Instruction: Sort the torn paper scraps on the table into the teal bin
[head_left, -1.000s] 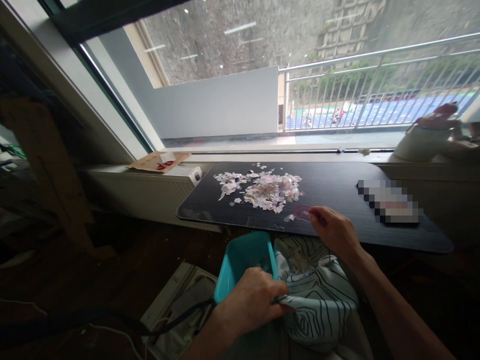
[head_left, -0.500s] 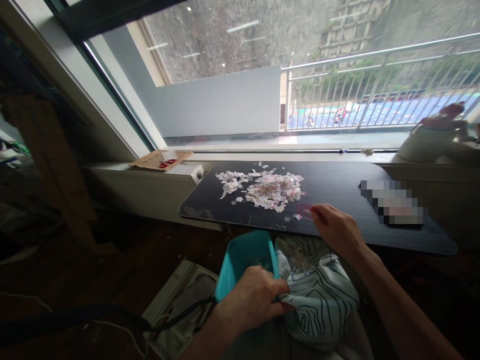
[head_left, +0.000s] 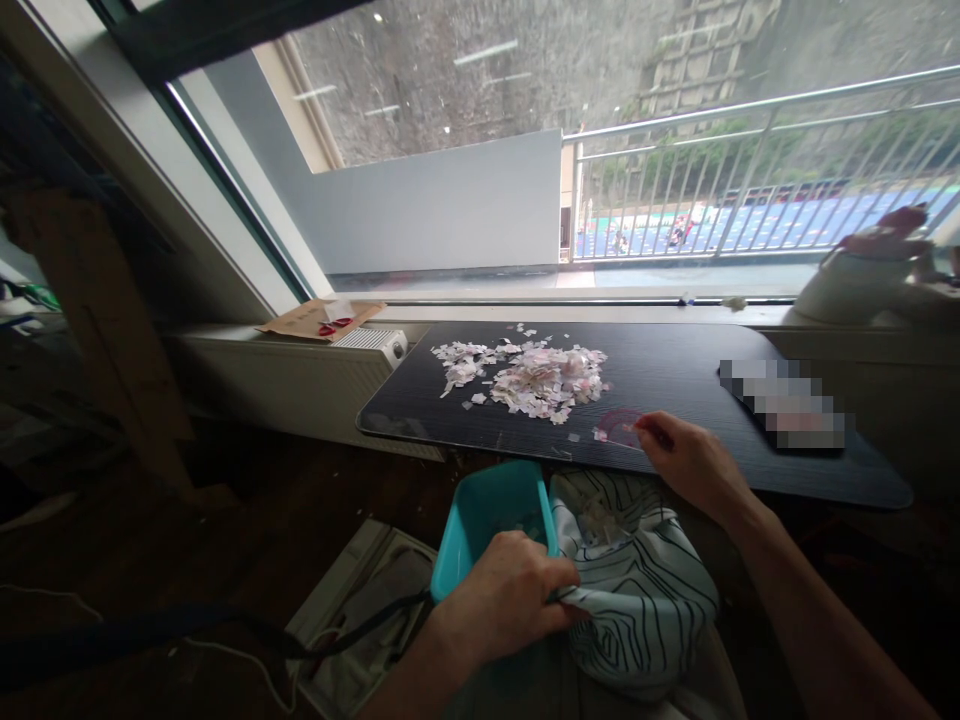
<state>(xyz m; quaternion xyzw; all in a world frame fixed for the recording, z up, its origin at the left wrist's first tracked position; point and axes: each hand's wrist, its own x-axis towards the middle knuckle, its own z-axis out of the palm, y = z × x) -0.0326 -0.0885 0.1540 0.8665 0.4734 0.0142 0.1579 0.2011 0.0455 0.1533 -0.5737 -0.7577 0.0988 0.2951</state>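
A pile of small pink and white paper scraps [head_left: 532, 378] lies on a black desk [head_left: 675, 375] under a window. My right hand [head_left: 686, 462] rests at the desk's near edge, its fingers pinching a clear pinkish plastic piece [head_left: 621, 427] that lies flat on the desk. My left hand [head_left: 510, 597] is lower down, closed on the edge of a white cloth with dark wavy lines [head_left: 637, 590]. The cloth sags below the desk and holds a few scraps. A teal plastic bin [head_left: 480, 515] sits just left of the cloth.
A blurred flat object [head_left: 784, 405] lies on the desk's right part. Torn cardboard with red scissors [head_left: 322, 320] rests on the sill at left beside a white heater [head_left: 371, 343]. A white pot [head_left: 851, 275] stands at the far right. Cables and a grey bag [head_left: 352, 610] lie on the floor.
My right hand slid the pinkish plastic piece a little to the right along the desk's near edge. My left hand kept its grip on the cloth.
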